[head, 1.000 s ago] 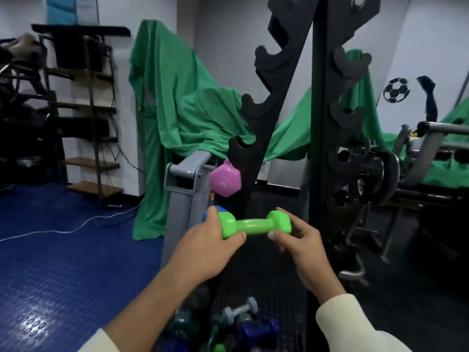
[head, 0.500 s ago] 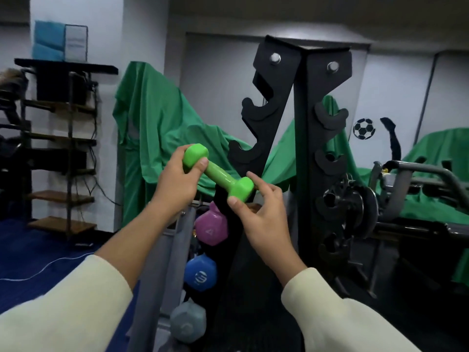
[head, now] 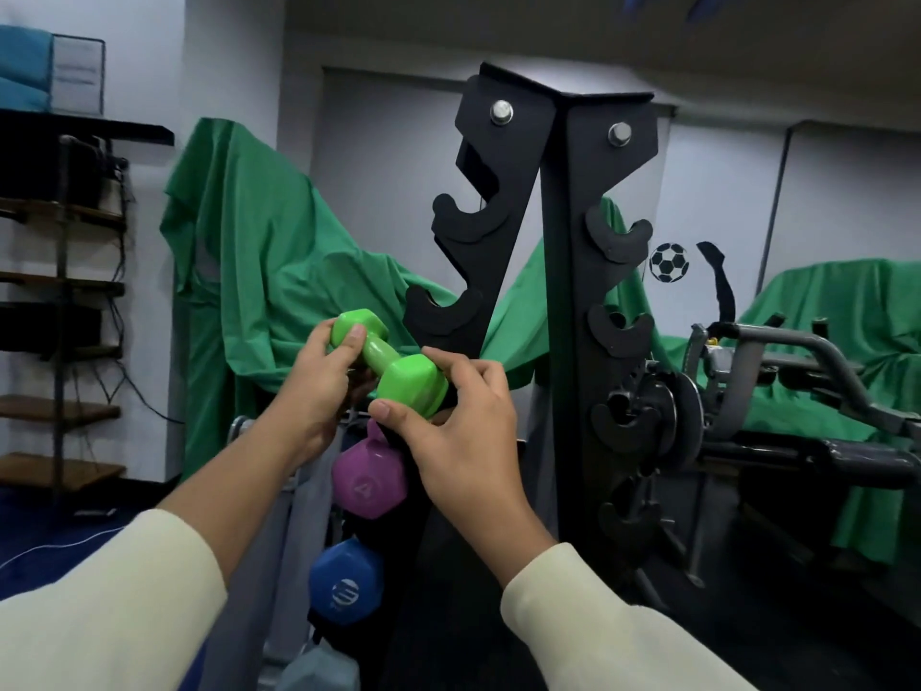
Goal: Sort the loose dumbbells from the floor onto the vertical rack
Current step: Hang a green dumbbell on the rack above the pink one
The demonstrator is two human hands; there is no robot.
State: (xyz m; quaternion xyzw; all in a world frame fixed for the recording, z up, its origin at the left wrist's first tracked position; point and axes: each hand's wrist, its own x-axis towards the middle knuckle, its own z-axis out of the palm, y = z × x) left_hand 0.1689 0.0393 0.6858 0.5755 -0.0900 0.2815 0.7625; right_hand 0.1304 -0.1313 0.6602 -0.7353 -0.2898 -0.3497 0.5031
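The green dumbbell [head: 387,359] is held in front of the vertical rack [head: 563,271], its long axis tilted: the far head up-left in the pinching left hand [head: 311,391], the near head down-right with the right hand [head: 458,431] curled round it. It sits just above the racked purple dumbbell [head: 368,483] and just below-left of an empty cradle [head: 441,316]. Seating it there, I judge, calls for raising and levelling; the right hand is nearer the rack.

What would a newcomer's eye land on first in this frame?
The bright green dumbbell, held mid-frame with the left hand gripping its far end and the right hand its near end, beside the tall black rack. Below it, a purple dumbbell and a blue dumbbell sit stacked on the rack's left side.
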